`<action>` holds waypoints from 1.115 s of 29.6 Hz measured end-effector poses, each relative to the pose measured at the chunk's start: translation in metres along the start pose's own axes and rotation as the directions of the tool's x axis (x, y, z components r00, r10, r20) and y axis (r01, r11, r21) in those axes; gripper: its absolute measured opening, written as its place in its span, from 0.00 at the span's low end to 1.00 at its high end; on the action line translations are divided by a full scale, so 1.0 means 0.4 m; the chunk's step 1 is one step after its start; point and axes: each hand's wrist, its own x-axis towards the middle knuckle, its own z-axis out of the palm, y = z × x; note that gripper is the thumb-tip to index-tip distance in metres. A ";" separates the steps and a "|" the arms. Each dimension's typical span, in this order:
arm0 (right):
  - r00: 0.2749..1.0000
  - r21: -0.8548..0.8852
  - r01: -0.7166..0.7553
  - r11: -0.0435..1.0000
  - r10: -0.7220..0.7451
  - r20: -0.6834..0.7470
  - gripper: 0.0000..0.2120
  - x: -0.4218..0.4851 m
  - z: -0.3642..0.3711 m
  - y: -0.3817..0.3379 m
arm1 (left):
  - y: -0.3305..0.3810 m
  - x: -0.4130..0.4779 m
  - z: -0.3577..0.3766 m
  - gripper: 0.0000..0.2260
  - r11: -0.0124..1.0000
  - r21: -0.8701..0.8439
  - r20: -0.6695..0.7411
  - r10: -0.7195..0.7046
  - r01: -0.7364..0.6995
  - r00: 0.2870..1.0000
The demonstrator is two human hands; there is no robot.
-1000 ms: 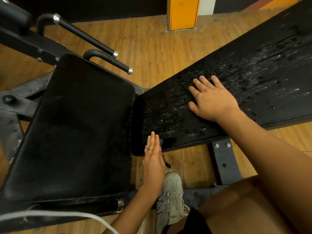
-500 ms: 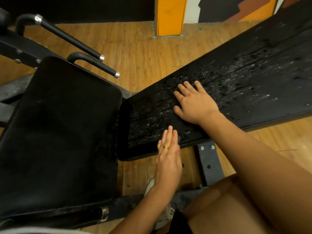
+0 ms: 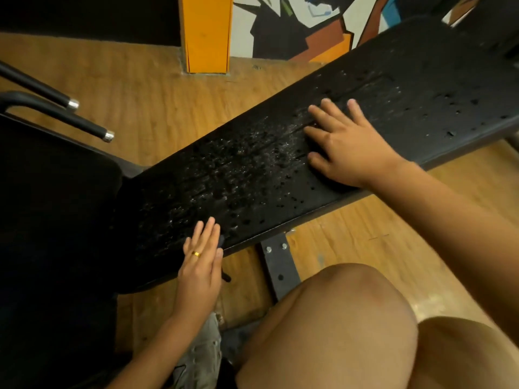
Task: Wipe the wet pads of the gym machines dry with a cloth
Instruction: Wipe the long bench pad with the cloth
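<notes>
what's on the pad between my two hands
Only wet pad, beaded with droplets, lies between left hand and right hand, in the head view.

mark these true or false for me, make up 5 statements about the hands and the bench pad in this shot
1. The long pad carries water droplets. True.
2. The right hand lies flat on the long pad with its fingers spread. True.
3. The left hand is curled into a fist. False: its fingers are straight, resting at the long pad's near edge.
4. The left hand wears a ring. True.
5. The pillar at the back is blue. False: it is orange.
</notes>
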 end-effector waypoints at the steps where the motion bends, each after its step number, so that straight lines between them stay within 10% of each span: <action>1: 0.999 -0.021 -0.039 0.999 0.040 0.016 0.31 -0.021 -0.007 0.045 | 0.004 -0.002 0.006 0.21 1.000 -0.002 -0.015 0.001 -0.001 1.000; 10: 0.988 -0.028 -0.135 0.991 0.136 0.073 0.36 -0.070 -0.002 0.110 | 0.161 0.102 0.085 0.20 0.958 0.002 0.056 0.286 -0.287 0.957; 16: 0.990 -0.024 -0.121 0.992 0.122 0.065 0.38 -0.069 -0.003 0.118 | 0.215 0.187 0.097 0.21 0.818 0.042 0.252 0.547 -0.574 0.798; 33: 0.992 -0.028 -0.121 0.992 0.121 0.019 0.40 -0.067 0.013 0.129 | 0.234 0.228 0.088 0.22 0.795 -0.033 0.317 0.584 -0.606 0.748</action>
